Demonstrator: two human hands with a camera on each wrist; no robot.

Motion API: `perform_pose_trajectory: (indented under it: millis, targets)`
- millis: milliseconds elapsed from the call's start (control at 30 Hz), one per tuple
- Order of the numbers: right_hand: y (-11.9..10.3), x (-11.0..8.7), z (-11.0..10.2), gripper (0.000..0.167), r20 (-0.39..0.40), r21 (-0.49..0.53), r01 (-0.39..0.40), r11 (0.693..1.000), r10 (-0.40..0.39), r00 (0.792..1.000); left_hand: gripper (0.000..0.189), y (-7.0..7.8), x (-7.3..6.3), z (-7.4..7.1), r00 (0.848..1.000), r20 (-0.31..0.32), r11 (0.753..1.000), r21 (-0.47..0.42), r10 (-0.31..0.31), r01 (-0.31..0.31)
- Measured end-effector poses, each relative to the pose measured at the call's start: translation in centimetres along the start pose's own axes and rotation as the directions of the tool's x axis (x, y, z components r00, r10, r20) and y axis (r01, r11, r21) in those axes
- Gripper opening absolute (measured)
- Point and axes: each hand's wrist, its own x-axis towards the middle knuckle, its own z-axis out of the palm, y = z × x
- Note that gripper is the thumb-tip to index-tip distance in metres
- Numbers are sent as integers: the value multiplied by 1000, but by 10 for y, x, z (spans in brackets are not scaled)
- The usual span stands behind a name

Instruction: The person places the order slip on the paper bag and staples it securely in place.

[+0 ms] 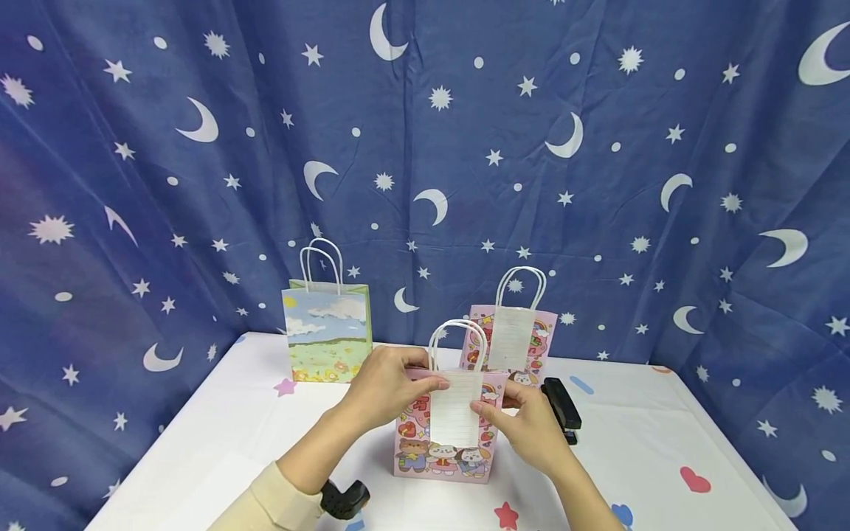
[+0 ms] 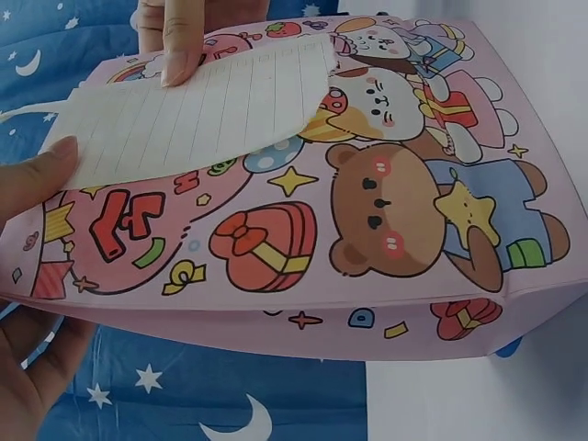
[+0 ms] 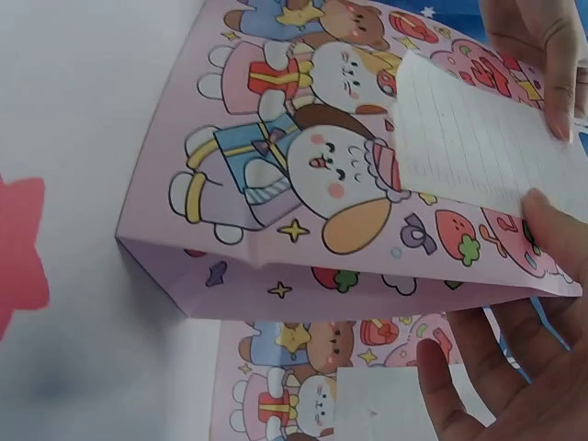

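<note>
A pink paper gift bag [image 1: 409, 442] with cartoon animals and white handles stands upright at the front middle of the table. A lined sheet of paper [image 1: 454, 417] lies flat against its front, below the handles. My left hand [image 1: 388, 383] grips the bag's top edge at the left, its thumb over the paper's upper corner. With thumb in front and fingers behind, my right hand [image 1: 534, 428] holds the bag's right side; the thumb presses the paper's right edge. In the right wrist view, its fingers [image 3: 491, 367] show behind the bag's panel.
Behind it stands a second pink gift bag [image 1: 546, 332] with a lined sheet [image 1: 511, 335] on its front. A black stapler [image 1: 561, 404] lies to its right. At the back left is a gift bag with a meadow picture [image 1: 325, 332]. A blue star-patterned curtain [image 1: 425, 147] hangs behind the table.
</note>
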Motion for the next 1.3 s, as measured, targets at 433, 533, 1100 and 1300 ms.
perform_pose_trajectory:
  millis: [433,533,1100,1300]
  targets:
    - [3,2,1,29,-9,7,-31,999,31,999,19,-35,-8,19,989,148,819,-567,-4,88]
    - [4,2,1,29,-9,20,-28,999,28,1000,14,-42,-7,26,989,143,785,-616,34,62]
    - [0,0,4,28,-38,-23,9,1000,-10,999,28,-43,-12,38,984,175,756,-649,34,90]
    - [-1,1,6,28,-44,-29,-15,999,14,999,18,-44,-11,35,987,160,777,-622,9,94]
